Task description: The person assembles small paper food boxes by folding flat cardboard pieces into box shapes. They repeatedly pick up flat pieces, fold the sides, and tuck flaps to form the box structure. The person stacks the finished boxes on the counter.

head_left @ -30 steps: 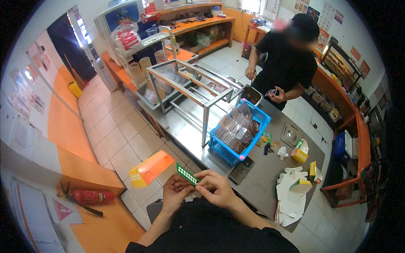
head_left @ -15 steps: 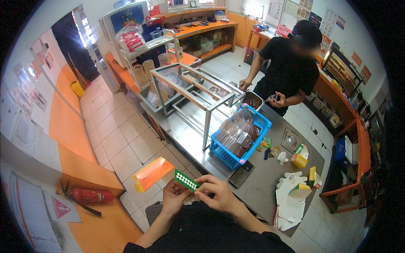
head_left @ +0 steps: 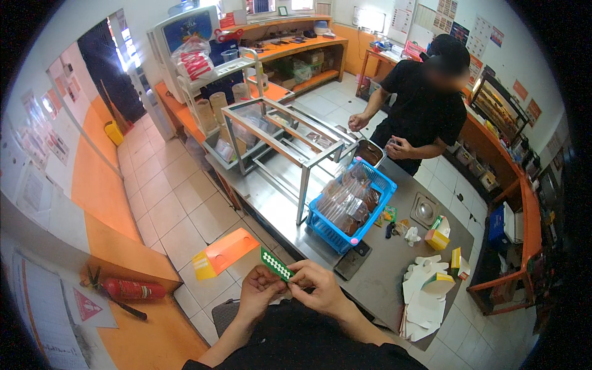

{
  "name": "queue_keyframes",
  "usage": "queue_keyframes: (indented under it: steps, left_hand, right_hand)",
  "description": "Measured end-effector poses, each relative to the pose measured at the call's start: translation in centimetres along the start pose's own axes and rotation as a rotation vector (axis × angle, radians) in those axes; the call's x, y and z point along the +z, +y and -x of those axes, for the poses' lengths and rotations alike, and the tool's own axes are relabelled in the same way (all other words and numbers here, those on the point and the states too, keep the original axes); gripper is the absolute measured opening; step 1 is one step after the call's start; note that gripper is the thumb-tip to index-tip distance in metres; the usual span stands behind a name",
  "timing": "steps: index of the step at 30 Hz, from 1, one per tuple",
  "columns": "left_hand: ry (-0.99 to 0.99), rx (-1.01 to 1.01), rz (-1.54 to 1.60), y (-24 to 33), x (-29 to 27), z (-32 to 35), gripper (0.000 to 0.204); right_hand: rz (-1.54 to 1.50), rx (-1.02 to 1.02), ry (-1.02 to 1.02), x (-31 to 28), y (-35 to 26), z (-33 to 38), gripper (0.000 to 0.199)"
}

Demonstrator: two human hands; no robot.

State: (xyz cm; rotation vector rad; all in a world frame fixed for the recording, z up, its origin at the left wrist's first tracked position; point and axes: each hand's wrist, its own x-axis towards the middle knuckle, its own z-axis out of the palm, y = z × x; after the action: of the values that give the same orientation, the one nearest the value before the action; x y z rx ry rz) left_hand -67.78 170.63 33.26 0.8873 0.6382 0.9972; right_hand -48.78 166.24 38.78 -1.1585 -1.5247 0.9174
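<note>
Swung steeper, the green strip [head_left: 277, 264] clears the table [head_left: 377, 288] edge, right grip [head_left: 317, 290] pinching it, left grip [head_left: 258, 291] unclear.

Wearer's own body, seen from the head. Black top [head_left: 302, 345] filling the bottom middle, plain cloth, dark enough to be hiding most folds and seams. One tiny pale fleck [head_left: 263, 340] showing on its front, left of centre; lint or mark, cannot tell. Left sleeve [head_left: 196, 364] appearing at the lower edge, same black, its end leaving the left forearm [head_left: 227, 336] bare. Right sleeve [head_left: 394, 356] matching in colour, cloth lying smooth, right forearm [head_left: 364, 322] emerging bare beyond it. Forearms narrowing evenly toward the wrists. Left hand [head_left: 261, 287] and right hand [head_left: 316, 286] both showing bare, fingers looking slender; nails too small for reading.
</note>
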Motion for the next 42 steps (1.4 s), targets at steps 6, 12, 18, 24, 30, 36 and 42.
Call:
queue_keyframes:
  steps: [6, 12, 18, 24, 30, 36, 42]
  left_hand:
    - [-0.016, 0.020, -0.011, -0.1, 0.0, 0.3, 0.025]
    - [0.094, 0.007, -0.104, 0.5, 0.8, 0.9, 0.025]
    - [0.015, 0.145, -0.127, 0.1, 0.1, 1.0, 0.026]
    - [0.091, 0.045, -0.188, 0.4, 0.5, 1.3, 0.027]
    - [0.193, -0.076, -0.211, 1.2, 1.6, 1.4, 0.029]
    - [0.096, -0.030, -0.171, 0.2, 0.4, 1.2, 0.026]
    - [0.163, -0.118, -0.113, -0.7, -0.1, 0.9, 0.025]
  right_hand:
    - [0.034, 0.090, 0.029, 0.4, -0.1, -0.1, 0.018]
    - [-0.003, 0.094, -0.046, 0.4, 0.1, -0.2, 0.017]
    - [0.014, 0.094, 0.063, 1.5, 0.3, -0.1, 0.018]
    - [-0.083, 0.068, -0.074, 0.7, 0.5, -0.3, 0.016]
    - [-0.102, 0.040, -0.131, 0.1, 0.8, -0.1, 0.011]
    - [-0.001, -0.025, -0.119, 0.4, 1.0, 0.2, 0.009]
    - [-0.141, 0.055, -0.142, 0.3, 0.9, 0.5, 0.009]
